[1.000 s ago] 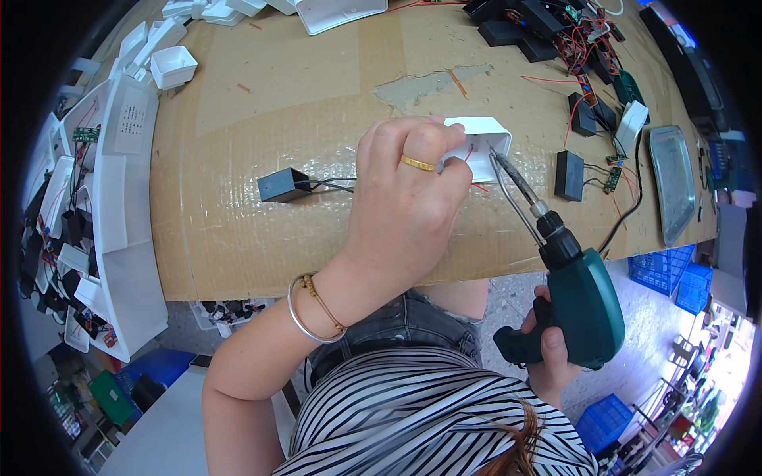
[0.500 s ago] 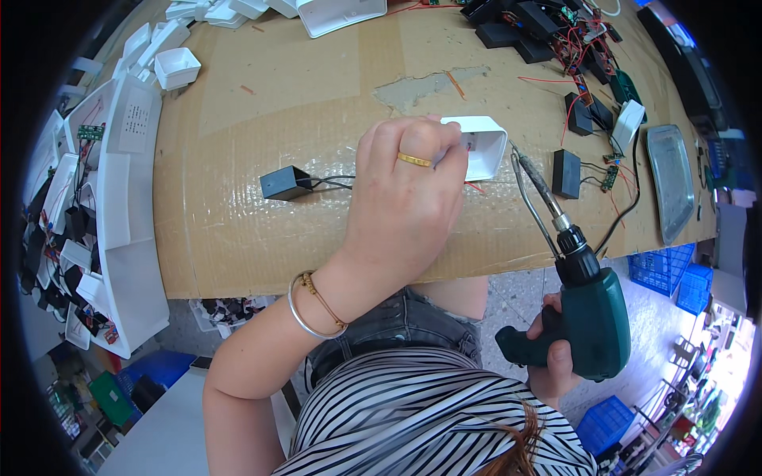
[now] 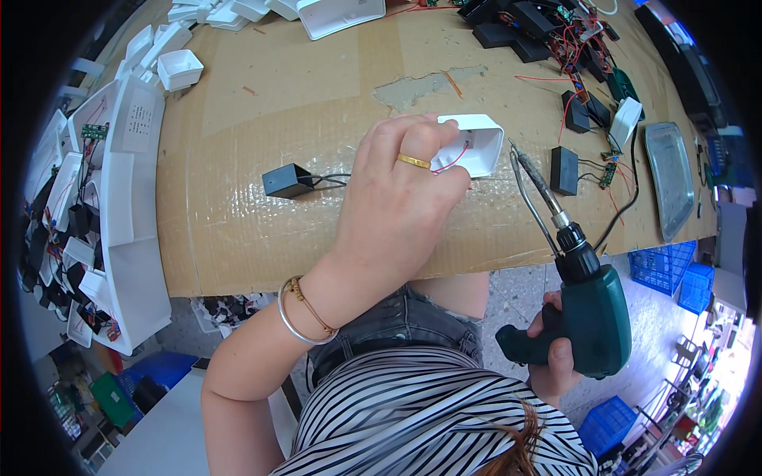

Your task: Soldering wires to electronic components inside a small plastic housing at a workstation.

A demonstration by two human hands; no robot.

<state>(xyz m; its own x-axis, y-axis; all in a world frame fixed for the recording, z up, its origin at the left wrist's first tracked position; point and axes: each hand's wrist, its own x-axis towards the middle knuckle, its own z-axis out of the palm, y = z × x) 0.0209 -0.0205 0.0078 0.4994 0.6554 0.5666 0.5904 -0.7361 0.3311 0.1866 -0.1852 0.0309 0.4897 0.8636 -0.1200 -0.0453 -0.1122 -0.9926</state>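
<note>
**Q:** What's each hand doing?

**Me:** My left hand [image 3: 397,198] is clamped down on a white plastic housing [image 3: 476,143] near the front edge of the surface [image 3: 238,103], roughly mid-width. Its fingers [image 3: 381,147] are curled over the top of it, so I'm grasping it, and a thin red wire [image 3: 452,159] loops out from under them. My right hand [image 3: 552,357] is clenched around the grip of a green soldering gun [image 3: 591,317], off the front edge of the surface. Its long metal tip [image 3: 528,174] points up over the edge, just beside the housing's right side, not touching it as far as I can tell.

**Q:** What else is around?

**Me:** A small black box [image 3: 286,181] with dark leads sits left of my hand, near the front edge. Another black module [image 3: 563,170] sits right of the tip, with a metal tray [image 3: 671,178] along the right edge. White trays [image 3: 119,198] are stacked along the left edge.
</note>
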